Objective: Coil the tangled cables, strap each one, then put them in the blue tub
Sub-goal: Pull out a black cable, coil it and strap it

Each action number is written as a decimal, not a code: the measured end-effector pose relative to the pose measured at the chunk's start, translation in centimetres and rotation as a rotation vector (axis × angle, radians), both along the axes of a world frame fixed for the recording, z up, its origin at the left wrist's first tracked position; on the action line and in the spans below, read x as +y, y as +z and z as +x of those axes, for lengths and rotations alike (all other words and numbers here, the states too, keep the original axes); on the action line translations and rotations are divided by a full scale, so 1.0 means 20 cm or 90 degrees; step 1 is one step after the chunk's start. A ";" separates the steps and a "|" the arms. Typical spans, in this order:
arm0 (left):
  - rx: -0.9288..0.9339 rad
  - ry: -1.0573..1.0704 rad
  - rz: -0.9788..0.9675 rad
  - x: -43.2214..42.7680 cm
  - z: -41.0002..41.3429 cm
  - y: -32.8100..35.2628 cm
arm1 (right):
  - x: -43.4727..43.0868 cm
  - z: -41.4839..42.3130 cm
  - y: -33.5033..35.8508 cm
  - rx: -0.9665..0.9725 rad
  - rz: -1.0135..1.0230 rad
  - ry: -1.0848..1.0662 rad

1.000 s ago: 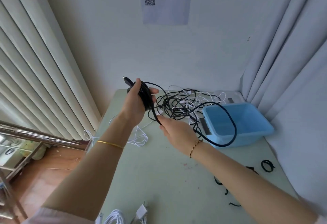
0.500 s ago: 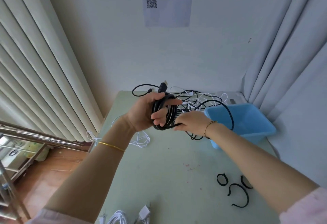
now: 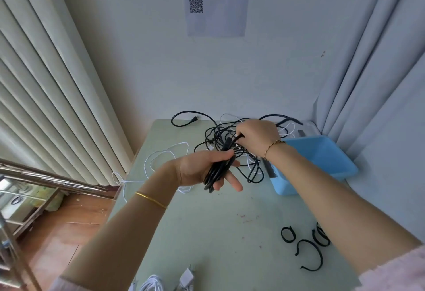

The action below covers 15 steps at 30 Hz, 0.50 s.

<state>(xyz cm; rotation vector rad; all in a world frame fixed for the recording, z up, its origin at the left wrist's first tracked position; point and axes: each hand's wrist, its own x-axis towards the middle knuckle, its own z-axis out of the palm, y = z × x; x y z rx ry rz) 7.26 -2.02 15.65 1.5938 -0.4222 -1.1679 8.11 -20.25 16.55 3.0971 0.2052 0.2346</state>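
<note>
- While the left hand (image 3: 200,170) holds it palm-up above the table (image 3: 207,233), the coil (image 3: 218,172) of black cable lies across the palm. The thumb is clamped over its top and the fingers reach out beneath it.
- From the coil, the black cable (image 3: 230,144) runs up to the right hand (image 3: 257,139), which pinches it between thumb and curled fingers.
- Just under that hand, the tangle (image 3: 216,133) of black and white cables lies at the far end of the table. One black end (image 3: 194,119) loops out to the left.
- At the far right of the table, the blue tub (image 3: 322,159) stands just beside the tangle. The right wrist crosses its near-left corner.
- Three black straps (image 3: 315,236) lie on the table near its right edge, beside the right forearm. One is open in a C shape and the others are closed into rings.
- A white cable (image 3: 165,154) loops on the left side of the table and trails over its edge.
- A white coil (image 3: 151,285) and a plug (image 3: 187,277) sit at the near edge.
- A sheet (image 3: 216,3) with a QR code hangs on the wall, with curtains on either side.
- A metal rack (image 3: 34,175) stands to the left of the table.
</note>
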 end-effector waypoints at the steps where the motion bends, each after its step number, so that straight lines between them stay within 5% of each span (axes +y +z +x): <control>1: -0.003 0.014 0.010 0.00 -0.01 -0.02 | 0.01 -0.01 0.02 -0.025 -0.013 -0.001; 6: -0.045 0.156 -0.004 -0.03 -0.01 -0.12 | 0.11 -0.05 0.05 -0.093 -0.077 -0.009; 15: 0.061 0.507 -0.200 -0.09 0.07 -0.13 | 0.28 -0.25 0.08 -0.003 0.144 0.021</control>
